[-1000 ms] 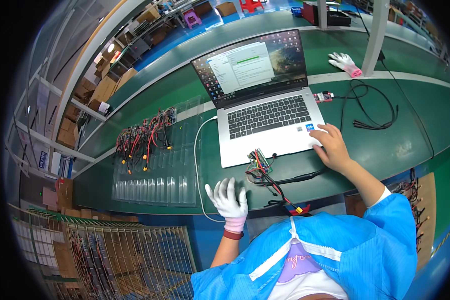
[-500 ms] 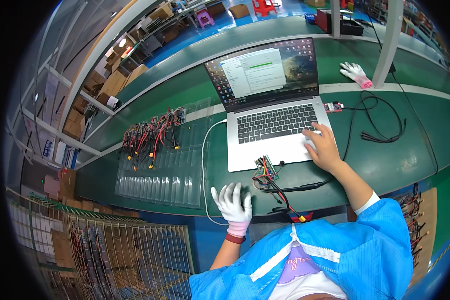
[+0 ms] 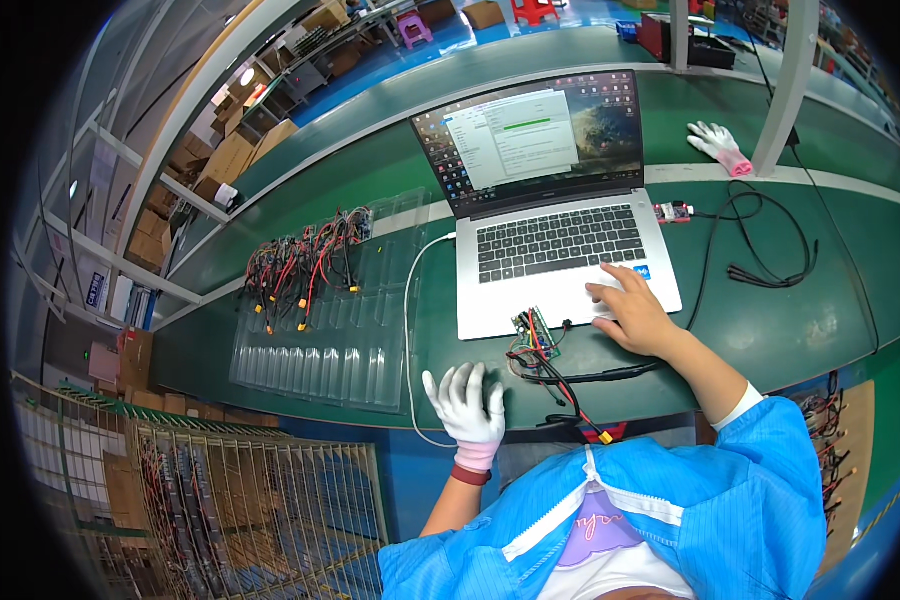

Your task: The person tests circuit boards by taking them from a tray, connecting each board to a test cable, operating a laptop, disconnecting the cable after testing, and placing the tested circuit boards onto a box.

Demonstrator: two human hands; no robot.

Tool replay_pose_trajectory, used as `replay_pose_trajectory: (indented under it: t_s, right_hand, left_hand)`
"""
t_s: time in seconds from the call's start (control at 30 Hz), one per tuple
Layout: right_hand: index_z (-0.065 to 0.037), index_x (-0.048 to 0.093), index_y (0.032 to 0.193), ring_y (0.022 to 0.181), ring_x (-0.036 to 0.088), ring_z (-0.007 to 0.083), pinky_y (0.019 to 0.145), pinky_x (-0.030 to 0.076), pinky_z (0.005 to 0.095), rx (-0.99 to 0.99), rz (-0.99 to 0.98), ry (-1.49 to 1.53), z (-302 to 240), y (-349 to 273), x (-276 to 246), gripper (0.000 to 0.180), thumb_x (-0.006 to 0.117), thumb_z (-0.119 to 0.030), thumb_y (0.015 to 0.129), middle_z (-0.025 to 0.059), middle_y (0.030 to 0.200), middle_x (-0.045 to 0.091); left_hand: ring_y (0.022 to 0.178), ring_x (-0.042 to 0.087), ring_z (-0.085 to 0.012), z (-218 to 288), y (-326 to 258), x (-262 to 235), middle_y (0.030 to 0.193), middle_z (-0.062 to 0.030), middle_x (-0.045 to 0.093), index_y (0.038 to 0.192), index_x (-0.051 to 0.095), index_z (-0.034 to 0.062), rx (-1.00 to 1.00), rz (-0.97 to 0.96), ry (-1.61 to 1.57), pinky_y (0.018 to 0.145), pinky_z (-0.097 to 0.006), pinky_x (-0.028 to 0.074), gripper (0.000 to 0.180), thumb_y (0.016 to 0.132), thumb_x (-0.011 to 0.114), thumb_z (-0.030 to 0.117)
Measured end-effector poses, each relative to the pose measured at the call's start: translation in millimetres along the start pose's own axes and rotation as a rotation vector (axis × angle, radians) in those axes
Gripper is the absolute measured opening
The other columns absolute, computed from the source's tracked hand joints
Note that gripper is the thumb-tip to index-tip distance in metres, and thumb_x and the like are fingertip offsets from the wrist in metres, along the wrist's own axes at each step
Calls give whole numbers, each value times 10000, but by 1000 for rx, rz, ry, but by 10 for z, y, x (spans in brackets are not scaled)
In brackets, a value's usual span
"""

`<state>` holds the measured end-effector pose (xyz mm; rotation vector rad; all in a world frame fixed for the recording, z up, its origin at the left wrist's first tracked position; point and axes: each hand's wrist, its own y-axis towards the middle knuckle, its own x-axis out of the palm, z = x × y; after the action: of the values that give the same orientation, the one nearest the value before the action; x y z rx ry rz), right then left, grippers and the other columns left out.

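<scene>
Fingers of our bare right hand [image 3: 635,315] lie spread and flat on the lower right corner of the open laptop [image 3: 560,255], gripping nothing; whether the fingertips press the trackpad or only rest on the palm rest we cannot tell. Just left of that hand, touching the laptop's front edge, sits a small circuit board [image 3: 536,333] with red and black wires [image 3: 570,395] running toward us and ending in a yellow plug; part of the bundle is lost against the dark bench edge. Our left hand [image 3: 467,402], in a white glove, lies open and palm down on the green bench [image 3: 790,330], well apart from the board, holding nothing.

A white cable [image 3: 412,300] loops from the laptop's left side round past the gloved hand. Further left, a clear ribbed tray [image 3: 320,345] carries a heap of wired boards [image 3: 305,265], too tangled to count. Beyond the laptop's right side lie a small red module [image 3: 672,211], a black coiled lead [image 3: 770,250] and a spare white glove [image 3: 718,145]. A wire crate [image 3: 260,510] at lower left is cut off by the rim.
</scene>
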<state>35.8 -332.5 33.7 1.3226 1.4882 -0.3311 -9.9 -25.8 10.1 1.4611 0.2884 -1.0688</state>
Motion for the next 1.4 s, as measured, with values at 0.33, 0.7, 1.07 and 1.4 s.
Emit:
replay_pose_trajectory:
  t_s: [0.33,0.7,1.07,1.4]
  right_hand:
    - [-26,527,1236,1328,374,376,1097,281,519,17,-30,-4,-51,81,0,486,668,-285,850,110,1068,633]
    - [-16,537,1200,1319,393,366,1104,288,509,-3,11,-13,-33,103,55,455,660,-287,855,118,1061,638]
    - [-10,536,1201,1310,406,368,1100,292,512,-34,-4,-20,-17,128,89,462,658,-290,855,122,1058,643]
    - [-4,568,1165,1293,430,345,1114,269,505,-34,-75,-99,34,101,148,444,619,-341,882,142,1079,653]
  left_hand:
    - [1056,537,-300,2,4,9,1068,-105,589,1109,616,73,4,19,8,1121,-581,239,341,862,625,309]
    - [1053,533,-300,-6,-21,36,1065,-105,589,1104,616,74,4,16,0,1122,-582,239,338,861,626,308]
    - [1062,527,-305,-8,-9,7,1076,-109,587,1109,619,73,-6,17,3,1122,-586,240,340,853,636,295]
    - [1065,526,-306,-7,-25,10,1085,-109,587,1112,617,70,1,23,3,1122,-587,242,346,856,632,302]
